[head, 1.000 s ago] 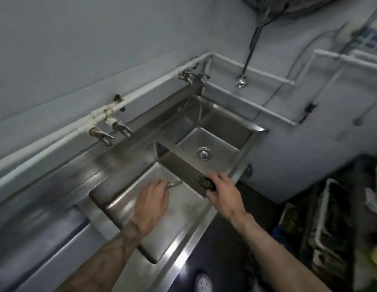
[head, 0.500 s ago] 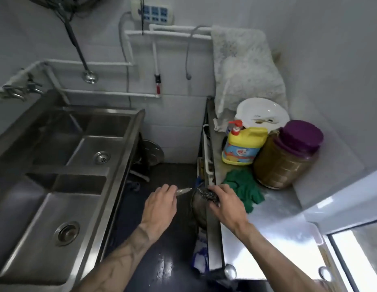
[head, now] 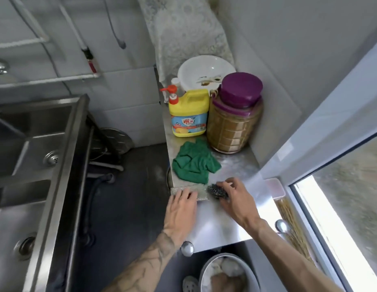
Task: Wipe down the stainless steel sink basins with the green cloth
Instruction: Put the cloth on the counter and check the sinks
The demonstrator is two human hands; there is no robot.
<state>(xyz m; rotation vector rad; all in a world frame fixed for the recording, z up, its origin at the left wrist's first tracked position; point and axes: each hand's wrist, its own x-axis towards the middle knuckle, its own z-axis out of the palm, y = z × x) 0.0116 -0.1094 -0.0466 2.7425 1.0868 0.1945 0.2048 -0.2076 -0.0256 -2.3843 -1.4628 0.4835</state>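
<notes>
Green cloth [head: 193, 165] lies crumpled on the steel counter [head: 236, 224], just in front of the yellow soap bottle [head: 188, 114] and the purple-lidded jar [head: 236, 121]. It is well apart from the sink [head: 56, 144] on the left, and no hand touches it. The right hand [head: 238, 204] curls its fingers round a dark wad of steel wool [head: 218, 191], low on the counter beside the cloth, probably to set it down. The left hand [head: 181, 205] rests fairly straight fingers on a flat scouring pad [head: 201, 192] at the counter's edge, seemingly parking it. Both hands look to be freeing themselves for the cloth
</notes>
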